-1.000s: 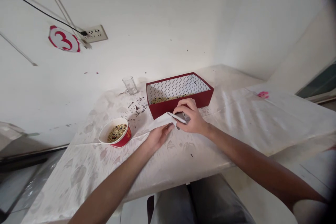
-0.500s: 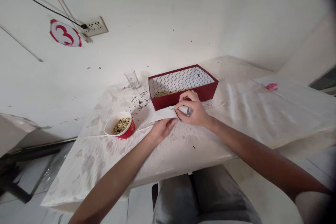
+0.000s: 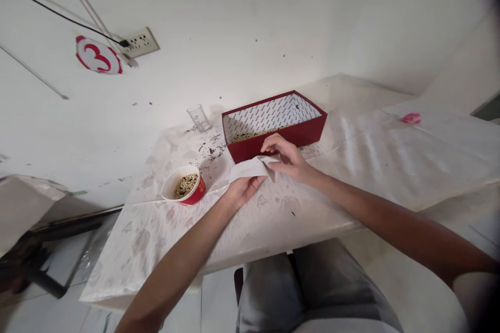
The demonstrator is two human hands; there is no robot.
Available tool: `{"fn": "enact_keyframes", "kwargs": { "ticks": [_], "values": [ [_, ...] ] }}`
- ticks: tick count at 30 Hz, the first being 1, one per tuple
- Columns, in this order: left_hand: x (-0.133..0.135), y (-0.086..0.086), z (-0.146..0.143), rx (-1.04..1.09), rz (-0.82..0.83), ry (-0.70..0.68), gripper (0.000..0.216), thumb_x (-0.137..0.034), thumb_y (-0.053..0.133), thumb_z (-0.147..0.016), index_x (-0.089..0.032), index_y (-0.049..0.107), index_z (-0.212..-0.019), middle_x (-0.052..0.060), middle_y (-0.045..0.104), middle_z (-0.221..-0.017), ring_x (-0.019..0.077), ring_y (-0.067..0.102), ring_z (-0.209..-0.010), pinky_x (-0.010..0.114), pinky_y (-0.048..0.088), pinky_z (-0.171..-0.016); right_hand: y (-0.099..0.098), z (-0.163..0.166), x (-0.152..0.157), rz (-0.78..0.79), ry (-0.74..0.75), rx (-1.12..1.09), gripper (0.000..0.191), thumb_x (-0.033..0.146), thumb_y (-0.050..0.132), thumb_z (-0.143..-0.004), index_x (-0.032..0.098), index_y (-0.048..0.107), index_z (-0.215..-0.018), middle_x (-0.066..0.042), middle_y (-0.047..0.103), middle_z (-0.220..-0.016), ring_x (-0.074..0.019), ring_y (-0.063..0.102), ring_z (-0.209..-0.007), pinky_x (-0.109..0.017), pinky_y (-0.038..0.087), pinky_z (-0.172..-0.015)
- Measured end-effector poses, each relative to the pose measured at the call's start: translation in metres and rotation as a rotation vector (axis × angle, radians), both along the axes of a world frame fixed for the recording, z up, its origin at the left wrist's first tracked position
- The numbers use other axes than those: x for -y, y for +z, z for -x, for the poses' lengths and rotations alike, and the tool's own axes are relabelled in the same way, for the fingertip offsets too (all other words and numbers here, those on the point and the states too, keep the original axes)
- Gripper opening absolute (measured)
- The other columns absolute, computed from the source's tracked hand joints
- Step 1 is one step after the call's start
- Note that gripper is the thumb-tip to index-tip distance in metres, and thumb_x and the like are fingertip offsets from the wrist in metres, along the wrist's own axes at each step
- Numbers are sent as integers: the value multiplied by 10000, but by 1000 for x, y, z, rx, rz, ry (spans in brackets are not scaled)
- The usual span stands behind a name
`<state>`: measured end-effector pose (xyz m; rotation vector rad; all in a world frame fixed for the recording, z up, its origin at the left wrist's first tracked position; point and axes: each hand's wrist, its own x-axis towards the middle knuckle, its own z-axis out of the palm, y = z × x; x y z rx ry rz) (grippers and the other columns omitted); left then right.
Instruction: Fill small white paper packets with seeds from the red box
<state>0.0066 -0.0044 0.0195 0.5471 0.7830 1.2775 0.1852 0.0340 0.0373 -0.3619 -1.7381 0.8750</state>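
My left hand (image 3: 246, 191) is closed on the lower edge of a white piece of paper (image 3: 249, 168), folded or pouch-like, held just above the tablecloth. At the paper's right end is my right hand (image 3: 287, 158), its fingers apart. The thumb side touches or nearly touches the paper's folded edge, while the upper fingers curve in front of the box. Right behind the hands stands an open dark red box (image 3: 277, 140) with a patterned white lining. Pale and dark grains (image 3: 250, 136) lie along its bottom. Whether anything is inside the paper is hidden.
A red and white paper tub (image 3: 194, 196) of mixed grains stands to the left. Behind it are a clear glass (image 3: 199, 118) and scattered dark bits (image 3: 211, 152). A wrinkled pale cloth (image 3: 375, 166) covers the table, which meets a white wall with a power socket (image 3: 141, 43).
My right hand's pinching fingers have spread and drawn slightly off the paper's right end. My left hand keeps its hold. The view has shifted a little.
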Motion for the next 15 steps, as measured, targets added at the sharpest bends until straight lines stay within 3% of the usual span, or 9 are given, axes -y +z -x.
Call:
{"fn": "enact_keyframes", "kwargs": {
  "ticks": [3,7,11,15],
  "values": [
    [-1,-3,2,-4,-22,-37,521,-25,815,-736,-201,727,-1218,73,782,-1130,234,740,-1062,350,588,-969,0,-4,-6,-8,-17,-89,222,320,670,-884,263,678,-1099,-52,597,-1049,-230,553,-964,-402,457,-846],
    [0,-3,2,12,-58,-67,549,-30,817,-737,-219,715,-1242,59,780,-1118,231,742,-1054,360,581,-989,4,-7,-5,-57,-159,-92,147,365,626,-960,262,700,-1033,-48,595,-965,-209,564,-871,-383,470,-760],
    [1,-1,-1,-5,-13,-17,516,-87,815,-771,-218,695,-1255,70,773,-1142,229,745,-1048,333,604,-930,11,-6,5,-204,-265,-61,128,362,652,-954,266,721,-1001,-50,594,-934,-206,569,-838,-389,488,-720],
    [1,-1,-1,-25,-19,23,472,-140,804,-802,-230,689,-1250,71,770,-1166,242,740,-1066,337,615,-896,13,-4,14,-336,-281,-20,107,284,689,-920,267,756,-1003,-47,588,-907,-207,576,-830,-393,500,-698]
  ]
}}
